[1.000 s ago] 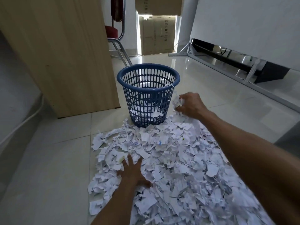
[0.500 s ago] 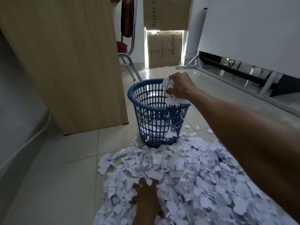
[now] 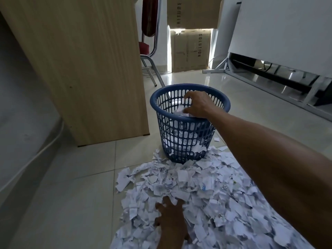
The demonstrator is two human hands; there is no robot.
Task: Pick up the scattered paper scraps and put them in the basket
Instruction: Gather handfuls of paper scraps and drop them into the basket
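1 head-worn view, facing forward and down, near basket [image 3: 180, 140]

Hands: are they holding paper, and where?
The right hand hovers over the blue basket, a paper wad at its thumb: gripped or dropping, cannot tell. The left hand lies flat on the paper scraps, holding nothing.

The pale, glossy tiled floor [image 3: 71, 203] carries a wide heap of torn white paper scraps [image 3: 206, 194] that reaches the foot of the blue slotted basket [image 3: 186, 141] standing upright on it. Farther back, a wooden panel [image 3: 89, 69], chair legs [image 3: 151, 70] and a cardboard box [image 3: 190, 51] stand on the tiles.
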